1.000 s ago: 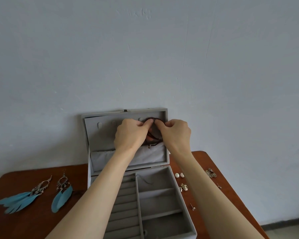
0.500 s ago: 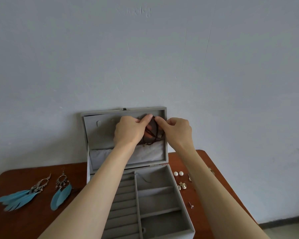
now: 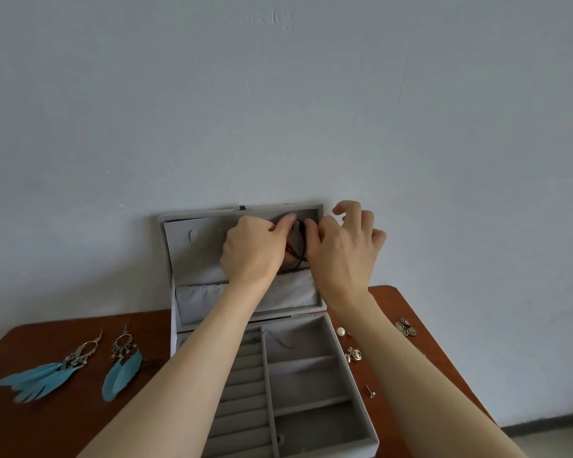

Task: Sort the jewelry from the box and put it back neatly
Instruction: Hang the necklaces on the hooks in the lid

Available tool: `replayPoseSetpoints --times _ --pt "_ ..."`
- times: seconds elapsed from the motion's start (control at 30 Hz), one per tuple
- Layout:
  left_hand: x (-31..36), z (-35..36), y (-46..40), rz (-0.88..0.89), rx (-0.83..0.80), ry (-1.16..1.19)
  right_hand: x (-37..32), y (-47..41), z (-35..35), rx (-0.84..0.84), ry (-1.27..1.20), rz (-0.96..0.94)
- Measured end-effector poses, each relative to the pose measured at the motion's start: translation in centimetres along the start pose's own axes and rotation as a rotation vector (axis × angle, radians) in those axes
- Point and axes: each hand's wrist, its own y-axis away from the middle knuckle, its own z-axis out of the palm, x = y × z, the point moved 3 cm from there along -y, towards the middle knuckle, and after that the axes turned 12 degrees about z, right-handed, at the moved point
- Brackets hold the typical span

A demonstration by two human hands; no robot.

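Against the pale plastered wall (image 3: 311, 110), at twelve o'clock on the reddish-brown wooden table (image 3: 63, 421), stands a grey velvety jewelry box (image 3: 315, 385), rectangular, its lid (image 3: 192, 256) raised upright. No brand, label or lettering can be read anywhere; faint scratches in the plaster form no legible word. A small metal clasp (image 3: 243, 207) sits on the lid's top edge, and a gathered fabric pocket (image 3: 199, 300) runs along the lid's lower part.

Both hands meet at the lid's upper right. A dark brown cord necklace (image 3: 300, 256), thin and braided-looking, hangs there in a loop. The left hand (image 3: 253, 249) pinches the cord between curled thumb and forefinger; the right hand (image 3: 341, 256) pinches it just beside, its remaining fingers loosely bent and spread.

The box base holds ridged ring rolls at nine o'clock and square compartments at three o'clock.

At nine o'clock from the box lie two blue feather earrings (image 3: 80, 368) with ornate silvery hoops. At three o'clock lie a round white pearl (image 3: 340, 331), a gold-toned twisted piece (image 3: 354, 354), a thin pin (image 3: 370, 390) and a cluster of small metal discs (image 3: 406, 327).
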Motion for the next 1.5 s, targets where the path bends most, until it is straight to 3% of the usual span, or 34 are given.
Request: replayPoseSetpoints --times 0.13,0.37,0.5,0.63,0.83,1.03,1.27,1.37,1.5 --pt "-0.6 0.7 0.1 -0.110 -0.037 0.184 0.1 0.7 0.4 -0.021 0.031 0.032" --pt "-1.3 0.0 2.5 -0.069 -0.093 0.042 1.2 3.0 0.5 -0.098 0.074 -0.020" --pt "-2.4 -0.5 3.6 -0.070 -0.079 0.118 2.1 4.5 0.2 -0.213 0.049 0.009" --pt "-3.3 -1.5 4.9 -0.130 -0.133 0.276 2.7 5.4 -0.6 -0.458 0.038 0.068" --pt "-3.8 -4.7 7.2 -0.121 -0.212 0.286 2.2 7.1 -4.0 -0.587 -0.098 0.119" --pt "-4.1 -11.3 11.5 0.053 -0.302 0.210 -1.8 11.0 -8.5 -0.641 -0.241 0.012" --pt "-9.8 -19.4 16.4 0.065 -0.269 0.038 -8.1 18.3 -10.8 -0.852 -0.321 -0.256" --pt "-13.1 -21.2 17.8 0.049 -0.270 -0.150 -10.4 20.3 -9.7 -0.909 -0.211 -0.404" --pt "-16.1 -21.5 18.5 0.025 -0.250 -0.230 -12.2 21.4 -7.9 -0.939 0.039 -0.531"
